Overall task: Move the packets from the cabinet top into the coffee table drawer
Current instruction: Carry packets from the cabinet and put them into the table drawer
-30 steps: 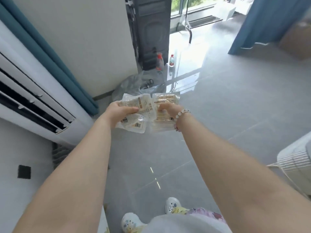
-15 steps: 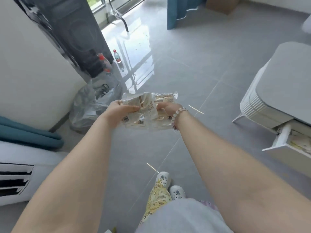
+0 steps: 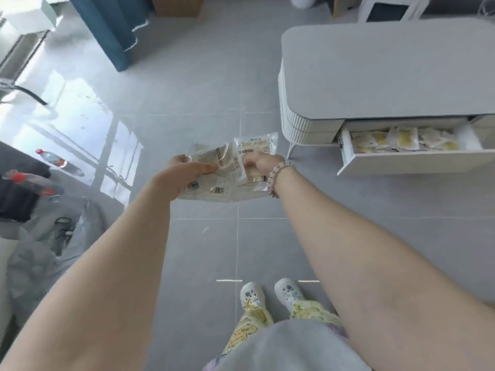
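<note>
Packets (image 3: pixel 230 172) being held in mid-air over floor (image 3: pixel 203 245), left hand (image 3: pixel 184 175) and right hand (image 3: pixel 261 166) both closed on them; drawer (image 3: pixel 412 153) standing open at desk (image 3: pixel 388 73) front edge, well apart.

- packets (image 3: pixel 233 170): print too small to read; how many are in the stack can't be counted, they overlap
- left hand (image 3: pixel 184 174): fingers go under the packets, hidden
- right hand (image 3: pixel 261 164): fingertips hidden behind the packets
- coffee table (image 3: pixel 388 70): right end cut off by the frame edge
- drawer (image 3: pixel 417 159): right part cut off; packets inside are blurred, count unclear
- bottles (image 3: pixel 53 159) at left: labels blurred
- clear bag (image 3: pixel 53 236) at lower left: contents smeared, can't tell
- both forearms run out of the bottom edge
</note>
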